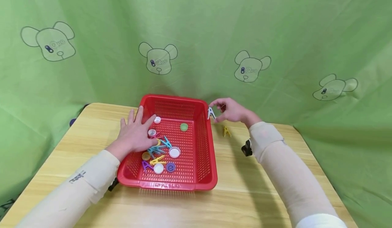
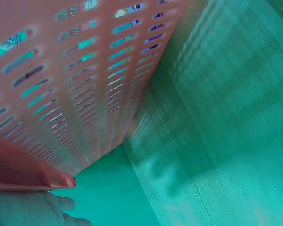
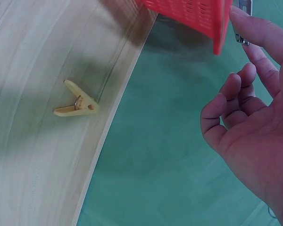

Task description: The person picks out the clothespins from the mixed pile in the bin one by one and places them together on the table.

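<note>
PLACE: curtained booth; SIGNS: green cartoon-print cloth (image 1: 202, 23); wood-grain table (image 1: 229, 204)

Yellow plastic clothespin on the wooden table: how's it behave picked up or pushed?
The yellow V-shaped plastic clothespin is probably light, being slim. Squeezed across its splayed legs, it would likely flex against the metal spring. Pushed, it should slide rather than roll, as it appears to lie flat on the wooden table.

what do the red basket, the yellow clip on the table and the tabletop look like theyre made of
Red basket: likely moulded plastic, fairly glossy, given its evenly slotted walls and shiny rim.
Yellow clip: probably smooth plastic, judging by its uniform colour; its small curved spring looks metallic.
Tabletop: wood or wood-look laminate, can't tell which; pale grain and a soft sheen show.
</note>
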Action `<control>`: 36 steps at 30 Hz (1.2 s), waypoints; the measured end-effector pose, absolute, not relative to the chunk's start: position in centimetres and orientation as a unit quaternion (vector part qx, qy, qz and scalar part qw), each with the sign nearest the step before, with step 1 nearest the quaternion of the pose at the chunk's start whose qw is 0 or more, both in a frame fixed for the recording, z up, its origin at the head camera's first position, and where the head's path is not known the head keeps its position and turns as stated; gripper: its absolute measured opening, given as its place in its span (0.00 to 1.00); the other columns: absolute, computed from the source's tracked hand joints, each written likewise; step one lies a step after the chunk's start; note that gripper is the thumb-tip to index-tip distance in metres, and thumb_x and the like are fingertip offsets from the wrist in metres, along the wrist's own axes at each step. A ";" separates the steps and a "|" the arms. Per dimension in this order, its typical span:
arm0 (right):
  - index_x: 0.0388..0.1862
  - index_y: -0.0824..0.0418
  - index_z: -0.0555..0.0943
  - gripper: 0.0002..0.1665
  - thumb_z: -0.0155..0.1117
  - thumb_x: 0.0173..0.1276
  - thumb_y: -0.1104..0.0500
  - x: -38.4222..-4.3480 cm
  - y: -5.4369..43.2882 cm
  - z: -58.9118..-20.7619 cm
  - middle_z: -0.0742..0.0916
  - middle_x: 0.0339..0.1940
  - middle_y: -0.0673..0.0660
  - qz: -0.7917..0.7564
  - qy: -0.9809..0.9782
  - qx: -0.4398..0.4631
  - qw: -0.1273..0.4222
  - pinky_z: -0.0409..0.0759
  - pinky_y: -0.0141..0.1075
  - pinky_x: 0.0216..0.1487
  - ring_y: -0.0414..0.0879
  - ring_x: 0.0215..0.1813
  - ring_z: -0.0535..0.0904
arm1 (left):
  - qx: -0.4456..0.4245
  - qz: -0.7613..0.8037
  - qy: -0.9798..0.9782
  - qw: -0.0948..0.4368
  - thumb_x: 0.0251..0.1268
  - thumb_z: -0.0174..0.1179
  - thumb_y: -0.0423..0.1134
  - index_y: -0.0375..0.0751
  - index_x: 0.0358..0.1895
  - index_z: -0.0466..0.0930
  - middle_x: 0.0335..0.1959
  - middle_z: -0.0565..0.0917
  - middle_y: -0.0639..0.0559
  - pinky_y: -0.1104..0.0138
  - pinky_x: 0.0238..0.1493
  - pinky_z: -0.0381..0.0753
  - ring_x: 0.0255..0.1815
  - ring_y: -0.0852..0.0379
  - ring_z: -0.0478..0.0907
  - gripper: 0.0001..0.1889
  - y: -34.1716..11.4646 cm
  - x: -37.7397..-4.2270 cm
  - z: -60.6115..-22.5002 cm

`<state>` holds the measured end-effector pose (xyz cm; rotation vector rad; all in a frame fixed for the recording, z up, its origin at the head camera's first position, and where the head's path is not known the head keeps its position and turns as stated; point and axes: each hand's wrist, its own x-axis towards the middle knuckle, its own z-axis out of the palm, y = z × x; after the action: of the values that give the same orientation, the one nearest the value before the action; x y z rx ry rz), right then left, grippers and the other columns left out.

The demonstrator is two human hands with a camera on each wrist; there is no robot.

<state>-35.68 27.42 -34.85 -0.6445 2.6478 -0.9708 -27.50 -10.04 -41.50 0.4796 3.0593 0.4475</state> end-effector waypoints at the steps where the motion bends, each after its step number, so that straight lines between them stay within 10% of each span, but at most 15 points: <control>1: 0.60 0.64 0.79 0.37 0.81 0.48 0.66 -35.6 27.6 -34.9 0.74 0.37 0.58 -0.332 0.909 -0.220 0.124 0.72 0.43 0.44 0.56 0.41 0.69 | 0.154 0.144 0.978 0.007 0.55 0.66 0.61 0.49 0.80 0.54 0.80 0.34 0.32 0.28 0.65 0.35 0.76 0.26 0.28 0.51 -10.0 -27.5 -41.5; 36: 0.60 0.65 0.78 0.36 0.77 0.50 0.71 -34.5 33.1 -37.2 0.73 0.36 0.59 -0.337 0.918 -0.176 0.116 0.71 0.41 0.39 0.50 0.35 0.67 | 0.154 0.143 0.978 0.004 0.55 0.67 0.61 0.48 0.80 0.54 0.80 0.34 0.32 0.27 0.65 0.35 0.76 0.25 0.28 0.51 -10.1 -27.3 -41.4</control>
<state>-34.47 33.12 -37.20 -0.5150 2.6876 -0.9869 -27.34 -10.06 -41.42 0.4822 3.0627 0.4480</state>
